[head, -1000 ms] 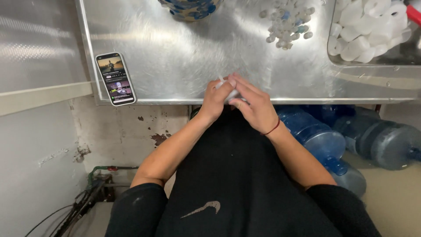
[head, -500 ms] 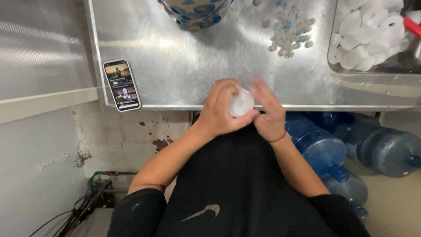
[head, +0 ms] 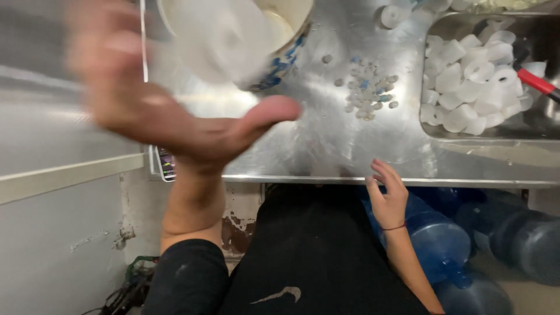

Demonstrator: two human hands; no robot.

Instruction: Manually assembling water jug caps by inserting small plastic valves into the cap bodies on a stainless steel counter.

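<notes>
The left hand (head: 175, 111), earlier joined with the right at the worktop (head: 326, 146) edge, is now raised upper left, blurred and spread open, nothing seen gripped. The right hand (head: 388, 195) is left loose and empty at the edge, so the white cap (head: 216, 35) is seen released near the bowl (head: 280, 64).

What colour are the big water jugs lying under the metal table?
Translucent blue, seen in the head view: the water jugs lie below the metal table.
</notes>
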